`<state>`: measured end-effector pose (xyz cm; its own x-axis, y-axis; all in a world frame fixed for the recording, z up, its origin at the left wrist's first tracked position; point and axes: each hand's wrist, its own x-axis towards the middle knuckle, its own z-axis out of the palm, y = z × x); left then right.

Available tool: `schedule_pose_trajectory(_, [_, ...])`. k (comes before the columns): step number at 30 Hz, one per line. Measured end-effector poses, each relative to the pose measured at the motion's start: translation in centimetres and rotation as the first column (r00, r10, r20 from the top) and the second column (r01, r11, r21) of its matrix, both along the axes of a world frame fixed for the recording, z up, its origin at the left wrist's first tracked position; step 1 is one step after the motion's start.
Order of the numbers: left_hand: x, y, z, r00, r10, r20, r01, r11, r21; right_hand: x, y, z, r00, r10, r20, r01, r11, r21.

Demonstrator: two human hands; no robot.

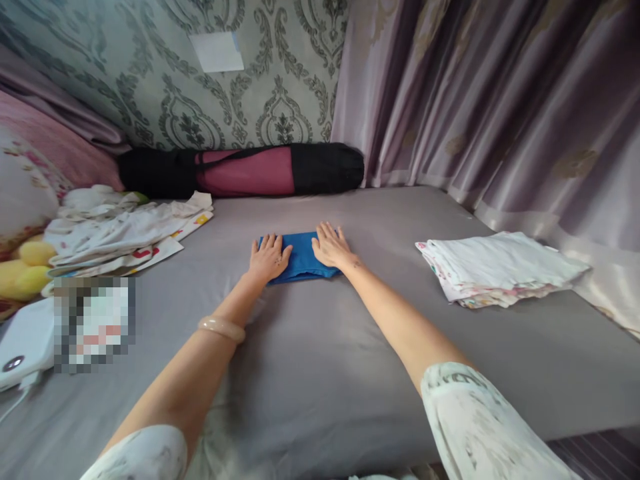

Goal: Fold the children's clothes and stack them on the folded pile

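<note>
A blue folded cloth [301,252], perhaps a garment, lies flat on the grey bed sheet [320,347] in front of me. My left hand [270,259] rests palm down on its left end, fingers spread. On its right end lies my right hand [331,247], also flat with the fingers apart. Part of the cloth is hidden under both palms. Neither hand grips it. A pale bangle [221,328] circles my left forearm.
At the right sits a stack of folded white cloths [500,267]. Loose clothes [120,227] are heaped at the left, near a yellow plush toy [30,270] and a white power bank [27,343] with a cable. A black and maroon roll bag [245,172] lies along the wall.
</note>
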<state>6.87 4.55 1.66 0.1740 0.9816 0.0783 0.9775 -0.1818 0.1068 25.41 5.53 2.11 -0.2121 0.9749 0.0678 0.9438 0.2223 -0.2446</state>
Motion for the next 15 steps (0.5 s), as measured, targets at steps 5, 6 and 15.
schedule_pose_trajectory(5, [-0.4,0.1,-0.9,0.998,0.009,0.058,-0.007,0.999,-0.033,0.5,0.0,-1.1,1.000,-0.023,0.004,0.023,0.997,-0.068])
schedule_pose_trajectory(6, [-0.4,0.2,-1.0,0.998,0.004,0.065,-0.002,1.000,-0.029,0.5,0.0,-1.2,1.000,-0.023,0.006,0.023,0.997,-0.067])
schedule_pose_trajectory(15, [-2.1,-0.3,0.0,0.987,0.044,0.154,-0.028,0.995,-0.099,1.5,0.1,-0.2,0.998,-0.031,-0.045,0.025,0.990,-0.141])
